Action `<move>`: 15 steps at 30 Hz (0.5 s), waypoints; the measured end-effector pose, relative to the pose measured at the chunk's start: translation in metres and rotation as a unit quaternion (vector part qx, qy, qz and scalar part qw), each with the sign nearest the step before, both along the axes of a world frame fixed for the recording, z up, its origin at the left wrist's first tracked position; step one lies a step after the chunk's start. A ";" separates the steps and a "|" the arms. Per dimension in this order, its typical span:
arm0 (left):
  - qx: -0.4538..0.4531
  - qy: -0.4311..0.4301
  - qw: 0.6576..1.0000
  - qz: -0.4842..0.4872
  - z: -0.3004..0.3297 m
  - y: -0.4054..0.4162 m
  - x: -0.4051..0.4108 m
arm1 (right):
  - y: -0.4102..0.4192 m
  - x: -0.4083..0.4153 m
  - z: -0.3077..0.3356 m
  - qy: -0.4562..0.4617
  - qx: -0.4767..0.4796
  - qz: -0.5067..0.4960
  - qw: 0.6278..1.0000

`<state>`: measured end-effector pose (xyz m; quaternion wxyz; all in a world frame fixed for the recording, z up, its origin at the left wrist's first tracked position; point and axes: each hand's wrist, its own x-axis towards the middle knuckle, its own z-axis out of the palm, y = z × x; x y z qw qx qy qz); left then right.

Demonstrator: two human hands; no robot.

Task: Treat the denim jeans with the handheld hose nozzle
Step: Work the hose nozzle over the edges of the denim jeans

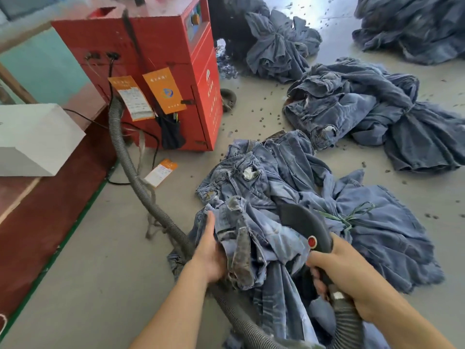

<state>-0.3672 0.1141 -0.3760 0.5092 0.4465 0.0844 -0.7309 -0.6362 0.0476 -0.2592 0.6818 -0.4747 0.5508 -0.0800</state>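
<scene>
Right hand has its fingers wrapped round the handle of the black nozzle, tip pressed into the jeans bunched on the floor near its bottom edge. Left hand grips a fold of them. The grey hose snakes back to the red machine, with more denim piles behind.

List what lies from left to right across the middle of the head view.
White box → grey corrugated hose → red machine → tied bundle of jeans.
</scene>
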 end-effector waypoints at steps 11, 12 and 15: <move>-0.406 -0.670 0.405 -0.472 0.052 0.025 -0.042 | 0.013 -0.021 0.045 -0.069 -0.028 -0.006 0.997; -0.362 -0.627 0.359 -0.588 0.037 0.046 -0.054 | 0.015 -0.020 0.046 -0.055 -0.036 0.000 0.998; -0.142 -0.472 0.514 -0.702 -0.001 0.087 -0.064 | 0.027 -0.013 0.043 -0.006 -0.049 0.010 0.999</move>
